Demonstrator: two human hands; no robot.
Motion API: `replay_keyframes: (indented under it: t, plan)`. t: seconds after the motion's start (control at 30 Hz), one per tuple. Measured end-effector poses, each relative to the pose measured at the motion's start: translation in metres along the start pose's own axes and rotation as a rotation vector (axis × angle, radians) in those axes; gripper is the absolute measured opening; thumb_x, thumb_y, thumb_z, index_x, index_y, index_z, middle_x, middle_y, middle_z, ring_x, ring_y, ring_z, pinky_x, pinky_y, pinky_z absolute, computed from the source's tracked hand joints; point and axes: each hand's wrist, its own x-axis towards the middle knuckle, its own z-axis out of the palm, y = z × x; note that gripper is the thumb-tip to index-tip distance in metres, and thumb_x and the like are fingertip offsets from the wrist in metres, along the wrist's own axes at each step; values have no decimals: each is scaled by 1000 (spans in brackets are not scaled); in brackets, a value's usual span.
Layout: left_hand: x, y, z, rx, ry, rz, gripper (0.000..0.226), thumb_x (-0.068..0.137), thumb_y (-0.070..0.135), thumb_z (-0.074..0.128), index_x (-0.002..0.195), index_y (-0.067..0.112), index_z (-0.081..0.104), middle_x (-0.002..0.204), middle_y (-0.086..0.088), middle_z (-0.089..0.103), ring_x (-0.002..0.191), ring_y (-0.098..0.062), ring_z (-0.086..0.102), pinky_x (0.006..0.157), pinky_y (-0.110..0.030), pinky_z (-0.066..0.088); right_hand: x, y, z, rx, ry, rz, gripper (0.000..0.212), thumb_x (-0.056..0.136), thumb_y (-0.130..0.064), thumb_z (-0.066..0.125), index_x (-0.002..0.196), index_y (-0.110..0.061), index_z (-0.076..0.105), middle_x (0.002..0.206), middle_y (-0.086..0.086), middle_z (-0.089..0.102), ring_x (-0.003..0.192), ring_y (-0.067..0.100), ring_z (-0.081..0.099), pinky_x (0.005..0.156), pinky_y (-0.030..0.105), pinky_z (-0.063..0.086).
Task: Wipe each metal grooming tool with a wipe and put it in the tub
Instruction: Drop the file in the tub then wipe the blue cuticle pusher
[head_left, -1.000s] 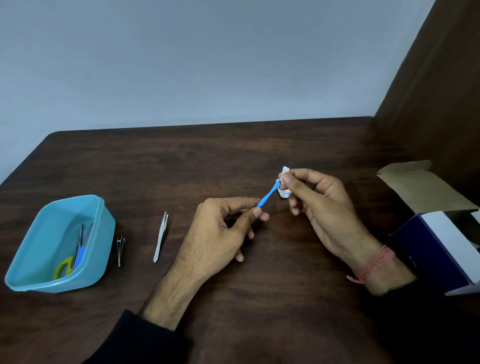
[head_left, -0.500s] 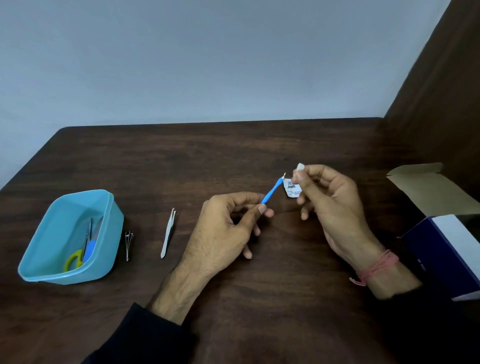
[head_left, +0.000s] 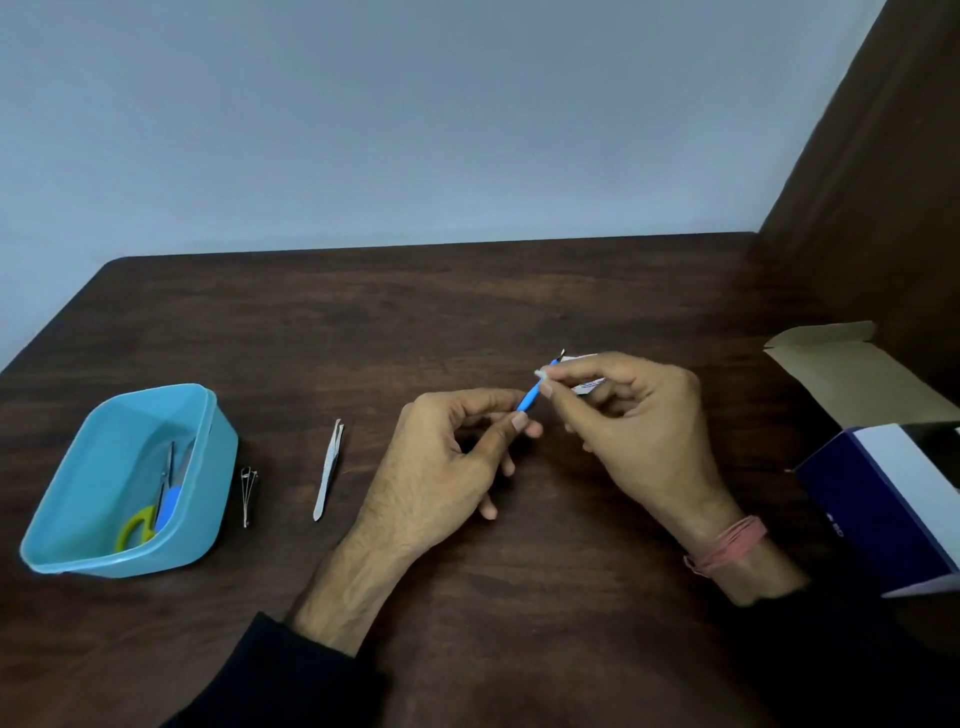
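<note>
Blue-handled tool (head_left: 531, 396) pinched btwn L hand (head_left: 447, 467) & R hand (head_left: 639, 431) fingers (head_left: 550, 387).

The light is dim, soft and even, giving the wall (head_left: 415, 130) a cool blue-grey cast. The dark table (head_left: 519, 649) shows only a dull sheen and faint shadows under the hands. Fine detail is soft and slightly smeared. Wide-angle distortion bends the table's far edge.

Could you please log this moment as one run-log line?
left hand: holds blue tool | right hand: wipe on it | tweezers, clipper: on table | tub: holds scissors
</note>
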Motion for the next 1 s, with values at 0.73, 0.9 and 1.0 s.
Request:
replay_keyframes:
  t: [0.73,0.9,1.0]
  plan:
    - [-1,0,-1,18,-5,14,27,113,16,65,128,29,82,104,12,84,66,-4,65,44,-30,57,3,4,0,-120,34,-76,11,97,-15,87,102,-24,89,95,-13,79,63,18,71,57,36,56]
    - [-1,-2,-2,19,-2,7,26,113,16,65,128,28,82,104,12,84,66,-4,64,45,-31,58,2,4,0,-42,45,13,12,93,-17,90,99,-27,88,92,-9,82,55,27,70,52,50,55]
    - [0,-1,-2,6,1,11,26,113,16,65,126,30,83,104,11,84,65,-4,64,45,-31,58,2,3,0,-15,44,34,10,92,-16,91,96,-25,88,86,-9,83,52,32,67,51,52,55]
